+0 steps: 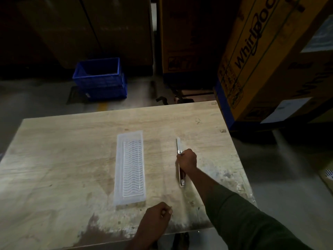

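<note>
A person works at a worn, pale wooden table (pixel 72 150) in a dim storage area. The right hand (pixel 187 160), reaching out from a dark green sleeve (pixel 243 213), grips a long, narrow clear plastic strip (pixel 178 146). Its fingers are curled round the strip's middle, and the strip stands on its edge on the tabletop, right of centre. The strip runs away from the person, with one end showing beyond the knuckles and the other below the wrist.

The left hand (pixel 155 218) rests close to the table's near edge, its fingers drawn into a loose fist with the thumb laid along them, and it holds nothing that shows.

A translucent plastic tray (pixel 119 177) with rows of wavy ridges in its floor lies flat in the middle of the table. It is parallel to the strip and left of it, apart from both hands.

Behind the table, stacked blue crates (pixel 100 82) sit on the grey floor. Tall cardboard cartons (pixel 189 42) stand in shadow beyond them, and at the table's far right corner leans a yellow box (pixel 261 56) printed with the Whirlpool name.
</note>
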`<state>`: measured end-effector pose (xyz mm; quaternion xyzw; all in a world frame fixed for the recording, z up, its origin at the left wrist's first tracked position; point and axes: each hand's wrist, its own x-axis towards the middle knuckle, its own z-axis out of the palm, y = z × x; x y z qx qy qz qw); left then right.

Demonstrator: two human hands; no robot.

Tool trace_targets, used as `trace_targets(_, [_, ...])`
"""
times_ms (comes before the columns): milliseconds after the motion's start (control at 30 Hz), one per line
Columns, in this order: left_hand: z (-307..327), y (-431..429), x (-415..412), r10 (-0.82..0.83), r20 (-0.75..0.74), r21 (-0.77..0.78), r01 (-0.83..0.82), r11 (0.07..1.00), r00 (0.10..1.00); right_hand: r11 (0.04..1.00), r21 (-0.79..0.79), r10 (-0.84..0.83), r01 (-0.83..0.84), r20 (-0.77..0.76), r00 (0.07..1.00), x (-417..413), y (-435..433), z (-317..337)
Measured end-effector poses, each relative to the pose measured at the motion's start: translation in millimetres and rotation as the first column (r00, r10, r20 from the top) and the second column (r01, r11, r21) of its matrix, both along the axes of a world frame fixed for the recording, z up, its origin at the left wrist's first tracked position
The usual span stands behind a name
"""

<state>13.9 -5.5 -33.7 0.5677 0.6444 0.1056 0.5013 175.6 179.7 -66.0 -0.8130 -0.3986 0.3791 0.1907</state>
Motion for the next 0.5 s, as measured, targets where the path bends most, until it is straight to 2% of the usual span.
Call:
trace_targets(100, [2.7, 7.9, 11.0, 0.076, 0.072, -0.011, -0.076, 0.997, 0.994, 0.999, 0.038, -0.03, 0.032, -0.048, 0.998, 5.5, -15.3, 0.0])
trace_targets(233, [-1.1, 20.2, 22.3, 0.224, 0.141, -0.1, -0.212, 0.972, 0.964, 0.988, 0.095, -0.102, 0.12, -0.18, 0.978, 10.8, -36.6, 4.0])
trace_targets(433, [16.6, 34.5, 35.6, 0.3, 0.314, -0.278, -0.215, 0.936, 0.901, 0.972, 0.184, -0.07, 0.145, -0.365, 0.929, 8.2, -54.8, 28.7])
trace_targets(500, [29.4, 35.6, 38.2, 0.326, 0.385, -0.284, -0.225, 0.932, 0.864, 0.959, 0.22, -0.059, 0.177, -0.456, 0.888, 6.1, -56.4, 44.9])
